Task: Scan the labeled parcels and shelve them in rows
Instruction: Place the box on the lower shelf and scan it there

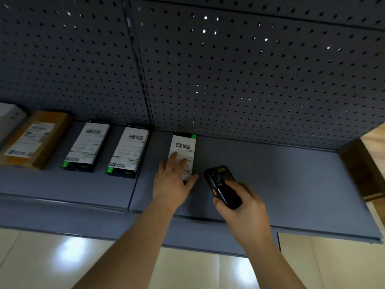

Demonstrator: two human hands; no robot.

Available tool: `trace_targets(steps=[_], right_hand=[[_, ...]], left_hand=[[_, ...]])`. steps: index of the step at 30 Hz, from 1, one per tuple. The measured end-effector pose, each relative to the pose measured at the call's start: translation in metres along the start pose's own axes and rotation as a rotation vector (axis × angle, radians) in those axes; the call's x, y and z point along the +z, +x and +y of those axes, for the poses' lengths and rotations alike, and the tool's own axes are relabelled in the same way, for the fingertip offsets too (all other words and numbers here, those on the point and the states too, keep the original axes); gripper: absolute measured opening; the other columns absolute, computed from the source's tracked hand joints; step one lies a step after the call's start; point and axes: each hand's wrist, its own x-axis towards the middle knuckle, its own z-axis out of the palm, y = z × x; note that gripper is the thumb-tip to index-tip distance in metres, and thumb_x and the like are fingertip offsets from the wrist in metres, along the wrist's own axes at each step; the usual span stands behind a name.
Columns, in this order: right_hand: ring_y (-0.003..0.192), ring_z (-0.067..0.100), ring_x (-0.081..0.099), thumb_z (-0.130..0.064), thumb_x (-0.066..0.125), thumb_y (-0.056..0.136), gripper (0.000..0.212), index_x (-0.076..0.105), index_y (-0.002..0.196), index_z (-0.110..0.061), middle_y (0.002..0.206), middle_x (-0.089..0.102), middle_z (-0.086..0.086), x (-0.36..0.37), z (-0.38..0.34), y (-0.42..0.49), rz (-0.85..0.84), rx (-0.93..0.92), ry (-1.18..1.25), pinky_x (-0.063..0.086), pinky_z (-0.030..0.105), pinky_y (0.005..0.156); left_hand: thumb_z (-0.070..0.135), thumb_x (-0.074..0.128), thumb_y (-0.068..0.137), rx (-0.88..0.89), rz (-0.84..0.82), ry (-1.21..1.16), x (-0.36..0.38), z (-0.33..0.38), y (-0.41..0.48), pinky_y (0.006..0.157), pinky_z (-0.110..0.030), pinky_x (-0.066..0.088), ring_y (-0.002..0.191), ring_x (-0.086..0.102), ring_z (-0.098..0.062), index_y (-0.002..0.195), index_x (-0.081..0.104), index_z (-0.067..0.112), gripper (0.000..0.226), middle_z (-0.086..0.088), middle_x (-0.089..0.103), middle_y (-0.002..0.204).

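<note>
Head view: a slim dark parcel with a white barcode label lies on the grey metal shelf, at the right end of a row of labelled parcels. The left hand rests flat on it, fingers straight. Just right, the right hand grips a black handheld scanner.

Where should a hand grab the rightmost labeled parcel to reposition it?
Pinch the rightmost parcel across its long side edges near the front end, coming from above and the shelf front. It lies flat, narrow, far end at the pegboard, with bare shelf both sides.
</note>
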Motion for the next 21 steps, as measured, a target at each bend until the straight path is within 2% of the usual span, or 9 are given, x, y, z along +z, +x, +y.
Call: trace_targets(steps=[3,5,8,11,14,21], right_hand=[[0.100,0.014,0.061,-0.041,0.078,0.073,0.050,0.066,0.121,-0.033,0.114,0.061,-0.014,-0.011,-0.018,-0.008,-0.008,-0.021,-0.006,0.056,0.037,0.078],[0.100,0.015,0.061,-0.042,0.079,0.073,0.050,0.066,0.121,-0.034,0.112,0.060,-0.014,-0.023,-0.041,-0.017,-0.033,-0.040,0.000,0.056,0.037,0.079],[0.099,0.015,0.061,-0.043,0.079,0.073,0.051,0.066,0.121,-0.035,0.113,0.060,-0.012,-0.041,-0.087,-0.038,-0.100,-0.097,0.002,0.055,0.034,0.078],[0.105,0.014,0.060,-0.048,0.078,0.073,0.052,0.065,0.122,-0.038,0.122,0.059,-0.012,-0.050,-0.142,-0.067,-0.192,-0.170,0.003,0.054,0.034,0.084],[0.106,0.011,0.059,-0.049,0.076,0.073,0.052,0.063,0.122,-0.041,0.120,0.058,-0.014,-0.047,-0.203,-0.096,-0.269,-0.268,0.026,0.052,0.031,0.087],[0.108,0.008,0.057,-0.042,0.079,0.077,0.049,0.065,0.123,-0.034,0.112,0.058,-0.018,0.015,-0.351,-0.162,-0.384,-0.512,0.077,0.047,0.023,0.091]], left_hand=[[0.064,0.040,0.087,0.039,0.041,0.012,-0.031,-0.002,-0.019,0.099,-0.050,0.044,0.131,0.038,-0.035,0.138,0.054,0.019,0.070,-0.007,0.041,0.151],[0.063,0.038,0.088,0.087,0.077,0.018,-0.067,-0.005,-0.039,0.099,-0.053,0.046,0.129,0.042,-0.035,0.135,0.056,0.017,0.068,-0.008,0.048,0.144],[0.061,0.040,0.091,0.115,0.123,0.033,-0.139,-0.008,-0.080,0.101,-0.050,0.046,0.132,0.043,-0.031,0.135,0.056,0.019,0.063,-0.005,0.048,0.143],[0.063,0.038,0.093,0.094,0.180,0.041,-0.215,-0.012,-0.132,0.105,-0.048,0.043,0.136,0.038,-0.026,0.138,0.052,0.023,0.062,0.000,0.043,0.147],[0.063,0.039,0.094,0.066,0.284,0.053,-0.279,-0.027,-0.182,0.107,-0.047,0.041,0.138,0.035,-0.022,0.140,0.050,0.024,0.061,0.003,0.041,0.147],[0.052,0.052,0.093,-0.007,0.613,0.060,-0.399,-0.125,-0.281,0.103,-0.043,0.045,0.126,0.047,-0.020,0.131,0.057,0.019,0.051,0.002,0.051,0.135]])
